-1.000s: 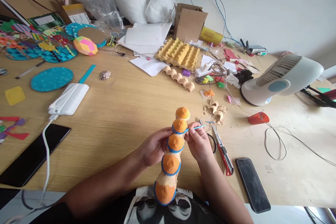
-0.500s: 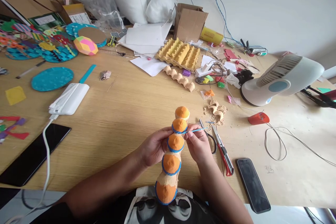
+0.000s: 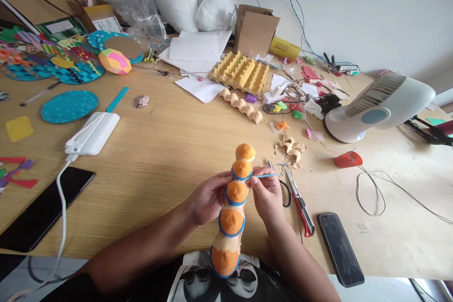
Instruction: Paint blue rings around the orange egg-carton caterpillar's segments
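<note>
Head view: orange-domed strip (image 3: 236, 192) at lower centre of frame, over desk (image 3: 159, 137) edge. Left hand (image 3: 211, 198) grips its side; right hand (image 3: 266, 194) pinches blue strand (image 3: 264, 176) at second dome from top.

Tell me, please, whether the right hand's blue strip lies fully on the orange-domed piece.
Partly off: the blue strip borders one orange dome, but its end sticks out across the right hand.

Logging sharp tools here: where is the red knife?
In the head view, the red knife lies right of the right hand, between the scissors and the phone.
</note>
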### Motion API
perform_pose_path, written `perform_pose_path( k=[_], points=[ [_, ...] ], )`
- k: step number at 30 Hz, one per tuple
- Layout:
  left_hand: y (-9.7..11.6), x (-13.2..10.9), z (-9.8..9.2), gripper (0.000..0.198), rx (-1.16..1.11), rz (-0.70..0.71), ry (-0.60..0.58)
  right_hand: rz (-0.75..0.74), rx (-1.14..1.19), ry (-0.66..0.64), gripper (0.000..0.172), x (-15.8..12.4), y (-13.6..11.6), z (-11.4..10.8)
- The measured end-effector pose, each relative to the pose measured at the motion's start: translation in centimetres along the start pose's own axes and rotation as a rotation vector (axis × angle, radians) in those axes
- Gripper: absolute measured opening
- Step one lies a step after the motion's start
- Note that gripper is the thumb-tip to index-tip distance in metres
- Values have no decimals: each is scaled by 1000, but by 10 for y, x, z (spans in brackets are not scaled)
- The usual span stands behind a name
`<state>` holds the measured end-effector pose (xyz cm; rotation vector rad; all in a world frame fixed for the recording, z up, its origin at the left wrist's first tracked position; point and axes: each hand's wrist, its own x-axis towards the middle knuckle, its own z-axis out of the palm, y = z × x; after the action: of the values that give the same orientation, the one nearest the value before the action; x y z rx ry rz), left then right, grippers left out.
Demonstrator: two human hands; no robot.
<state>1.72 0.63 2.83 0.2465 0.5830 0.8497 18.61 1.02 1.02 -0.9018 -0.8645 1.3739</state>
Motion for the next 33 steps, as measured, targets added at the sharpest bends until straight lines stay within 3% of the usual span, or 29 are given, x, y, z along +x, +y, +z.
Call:
perform_pose_path(
  k=[13, 25, 33],
  points=[
    [-3, -1, -1, 14, 4, 11, 36, 2, 63, -24, 24, 0, -4, 5],
    [0, -2, 2, 19, 13, 44, -26, 34, 32, -72, 27, 0, -6, 2],
    [-2, -1, 1, 15, -7, 46, -3, 2, 31, -62, 22, -2, 0, 1]
  ],
)
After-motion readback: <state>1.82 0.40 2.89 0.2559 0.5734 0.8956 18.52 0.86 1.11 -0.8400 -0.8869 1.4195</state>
